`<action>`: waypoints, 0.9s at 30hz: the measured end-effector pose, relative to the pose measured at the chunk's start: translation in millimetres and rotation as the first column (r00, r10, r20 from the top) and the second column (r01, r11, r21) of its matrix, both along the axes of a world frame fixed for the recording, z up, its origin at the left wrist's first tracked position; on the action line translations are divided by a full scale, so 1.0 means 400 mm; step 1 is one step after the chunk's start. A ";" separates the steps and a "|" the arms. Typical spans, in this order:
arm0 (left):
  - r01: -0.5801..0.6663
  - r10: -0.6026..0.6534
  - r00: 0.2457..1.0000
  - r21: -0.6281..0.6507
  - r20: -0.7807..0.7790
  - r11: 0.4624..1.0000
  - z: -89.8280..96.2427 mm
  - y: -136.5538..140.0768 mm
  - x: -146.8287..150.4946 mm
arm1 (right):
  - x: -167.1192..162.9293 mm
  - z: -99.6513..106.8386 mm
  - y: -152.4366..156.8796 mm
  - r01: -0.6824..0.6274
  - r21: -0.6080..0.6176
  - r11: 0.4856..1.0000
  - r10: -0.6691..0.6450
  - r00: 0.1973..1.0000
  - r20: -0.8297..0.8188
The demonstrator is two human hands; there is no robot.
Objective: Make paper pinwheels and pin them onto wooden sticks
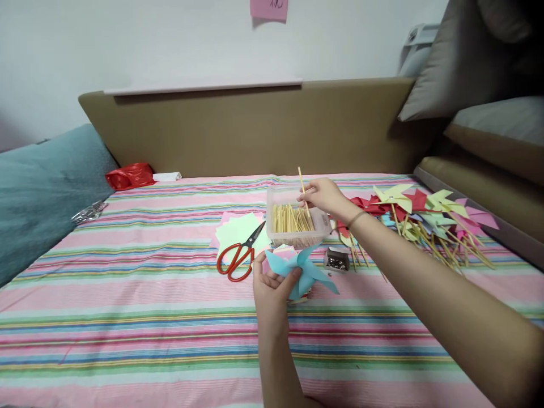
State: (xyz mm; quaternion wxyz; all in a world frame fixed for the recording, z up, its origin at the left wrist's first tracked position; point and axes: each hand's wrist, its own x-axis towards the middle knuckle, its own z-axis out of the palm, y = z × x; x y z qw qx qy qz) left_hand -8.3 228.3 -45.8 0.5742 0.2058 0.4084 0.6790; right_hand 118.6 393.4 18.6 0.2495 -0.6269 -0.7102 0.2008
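My left hand point(274, 283) is closed on a light blue paper pinwheel point(304, 269), thumb pressed near its centre. Above the plastic box point(323, 226), my right hand point(321, 195) pinches a thin wooden stick point(301, 180), held nearly upright. Many similar sticks point(291, 219) lie in the box. Scissors with orange-red handles point(240, 255) rest on a stack of pastel paper squares point(236, 226), left of the box. Just right of the pinwheel sits a small dark box of metal fasteners point(338, 260). Part of what lies under the pinwheel is hidden.
Several finished pinwheels on sticks point(437, 215) are heaped at the right, partly behind my right forearm. A striped cloth point(148, 317) covers the surface. At the far left lie a red plastic bag point(131, 177) and a clear crumpled packet point(90, 212). A brown backrest point(255, 130) stands behind.
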 end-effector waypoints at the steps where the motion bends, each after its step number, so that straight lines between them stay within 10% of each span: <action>1: -0.002 0.002 1.000 0.000 0.010 1.000 -0.001 0.001 -0.001 | 0.013 0.006 -0.041 -0.013 0.026 1.000 0.015 0.996 -0.084; 4: -0.017 0.017 0.999 -0.006 0.028 1.000 -0.007 0.004 -0.005 | 0.056 -0.031 -0.194 -0.096 0.103 0.990 0.137 0.820 -0.555; 10: 0.020 -0.027 0.997 0.100 0.072 0.995 -0.017 0.009 0.004 | 0.079 -0.196 -0.422 0.036 -0.045 0.998 -0.057 0.677 -0.734; 27: 0.125 -0.135 0.990 0.234 0.028 0.964 -0.013 0.022 0.050 | 0.074 -0.180 -0.467 -0.017 0.074 0.997 0.070 0.596 -0.800</action>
